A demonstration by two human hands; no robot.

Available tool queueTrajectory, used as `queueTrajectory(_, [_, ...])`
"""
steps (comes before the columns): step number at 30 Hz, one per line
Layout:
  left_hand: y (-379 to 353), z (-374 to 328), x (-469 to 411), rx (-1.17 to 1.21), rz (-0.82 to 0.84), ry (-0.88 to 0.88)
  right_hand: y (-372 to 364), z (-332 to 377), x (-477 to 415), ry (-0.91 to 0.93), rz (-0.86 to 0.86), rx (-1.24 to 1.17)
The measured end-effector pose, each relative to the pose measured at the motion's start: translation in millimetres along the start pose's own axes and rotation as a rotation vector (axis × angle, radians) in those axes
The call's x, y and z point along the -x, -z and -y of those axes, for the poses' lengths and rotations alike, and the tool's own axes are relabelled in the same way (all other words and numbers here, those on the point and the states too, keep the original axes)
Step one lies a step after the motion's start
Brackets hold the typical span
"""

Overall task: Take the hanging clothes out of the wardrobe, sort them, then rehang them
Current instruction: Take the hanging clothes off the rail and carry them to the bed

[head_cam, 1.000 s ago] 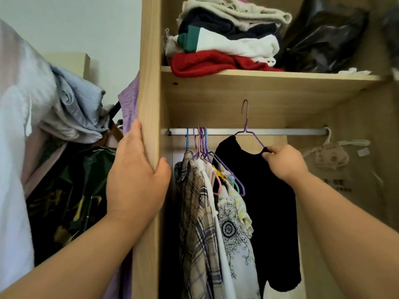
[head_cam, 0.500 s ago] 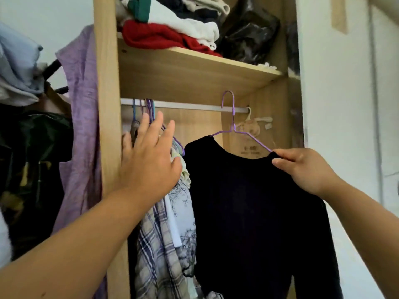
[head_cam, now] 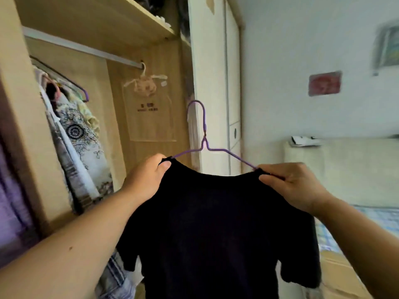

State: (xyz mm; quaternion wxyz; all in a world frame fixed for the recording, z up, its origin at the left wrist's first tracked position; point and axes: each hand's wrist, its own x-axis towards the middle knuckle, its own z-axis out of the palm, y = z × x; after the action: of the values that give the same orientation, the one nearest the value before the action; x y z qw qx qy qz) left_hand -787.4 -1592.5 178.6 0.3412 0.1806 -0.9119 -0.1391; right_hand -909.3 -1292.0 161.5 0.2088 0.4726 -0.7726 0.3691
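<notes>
A black short-sleeved top (head_cam: 216, 229) hangs on a purple wire hanger (head_cam: 201, 134), held in the air outside the wardrobe, clear of the rail (head_cam: 82, 47). My left hand (head_cam: 144, 180) grips the top's left shoulder together with the hanger end. My right hand (head_cam: 293, 186) pinches the right shoulder and hanger arm. Several patterned and plaid garments (head_cam: 79, 147) stay hanging at the left end of the rail.
A small cream pouch on a hook (head_cam: 144, 85) hangs at the rail's right end over a clear bag. The wardrobe's wooden side (head_cam: 21, 117) stands at left, a white door frame (head_cam: 213, 83) in the middle, a bed (head_cam: 345, 180) at right.
The black top and its hanger came off the rail and moved out to the right. My left hand left the hanging clothes and took the top's left shoulder. My view swung right.
</notes>
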Motion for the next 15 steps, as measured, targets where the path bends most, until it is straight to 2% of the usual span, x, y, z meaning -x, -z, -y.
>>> queueTrajectory(4, [-27,-6,40,0.140,0.101,-0.176,-7,20,96,-0.276,-0.037,0.116])
queueTrajectory(8, [-50,-18,92,0.158,0.172,-0.360,-12,57,197,-0.522,-0.042,0.096])
queueTrajectory(15, [-93,-81,197,0.191,0.525,-0.587,3,120,363,-0.959,0.005,0.148])
